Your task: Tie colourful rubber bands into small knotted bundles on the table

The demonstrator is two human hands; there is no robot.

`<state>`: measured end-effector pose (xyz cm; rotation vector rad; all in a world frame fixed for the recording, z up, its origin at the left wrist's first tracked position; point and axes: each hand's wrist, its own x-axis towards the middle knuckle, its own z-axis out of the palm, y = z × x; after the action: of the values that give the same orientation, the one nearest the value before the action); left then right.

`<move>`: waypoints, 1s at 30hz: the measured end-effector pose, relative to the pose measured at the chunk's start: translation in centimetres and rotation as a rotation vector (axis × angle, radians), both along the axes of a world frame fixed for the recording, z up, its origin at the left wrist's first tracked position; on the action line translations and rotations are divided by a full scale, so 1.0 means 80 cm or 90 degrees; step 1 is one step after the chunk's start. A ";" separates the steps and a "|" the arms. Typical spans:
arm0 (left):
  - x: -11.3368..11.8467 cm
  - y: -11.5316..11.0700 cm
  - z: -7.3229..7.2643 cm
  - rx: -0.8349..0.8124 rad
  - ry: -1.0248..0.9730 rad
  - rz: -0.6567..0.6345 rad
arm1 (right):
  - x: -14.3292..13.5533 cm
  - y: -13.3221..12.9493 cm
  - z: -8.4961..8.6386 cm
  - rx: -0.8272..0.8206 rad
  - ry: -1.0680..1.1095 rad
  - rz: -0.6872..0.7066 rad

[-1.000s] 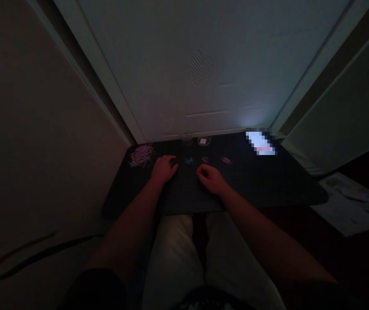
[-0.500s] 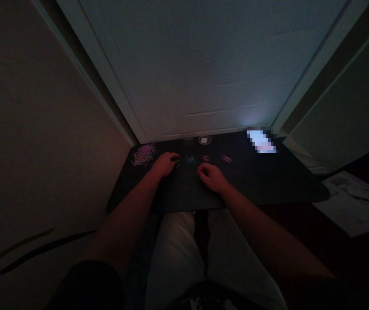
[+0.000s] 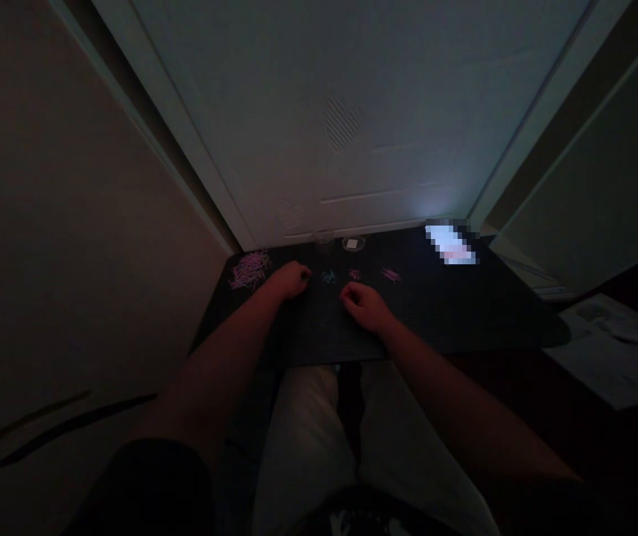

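Note:
In dim light, my left hand (image 3: 295, 281) rests on the dark table with its fingers curled together. It lies between a large mixed heap of thin pink, purple and pale pieces (image 3: 250, 269) and a small blue pile (image 3: 328, 277). What its fingertips hold, if anything, is hidden. My right hand (image 3: 364, 305) is closed too, thumb and forefinger making a loop, just in front of a small pinkish-red pile (image 3: 355, 275). Whether something is pinched there is too dark to see. Further right lies a pink-purple pile (image 3: 391, 275) of thin pieces.
At the table's back edge stand a clear round container (image 3: 324, 240) and a round lid-like piece (image 3: 353, 243) with a white label. A bright, pixelated screen (image 3: 453, 244) lies at the back right. A white panel with heart patterns (image 3: 344, 123) rises behind the dark table (image 3: 464, 320).
The fingers of my left hand have curled in over the spot where small yellowish-green bits showed. My right hand has stayed in place.

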<state>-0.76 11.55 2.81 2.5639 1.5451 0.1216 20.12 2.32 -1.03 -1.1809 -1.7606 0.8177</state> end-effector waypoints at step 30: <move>-0.015 -0.103 -0.039 0.078 -0.467 0.264 | -0.019 -0.012 0.012 0.178 -0.385 0.174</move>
<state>-1.98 3.32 -0.29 1.8648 1.7194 1.0846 18.58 1.39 -0.09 -1.0751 -2.4785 0.3525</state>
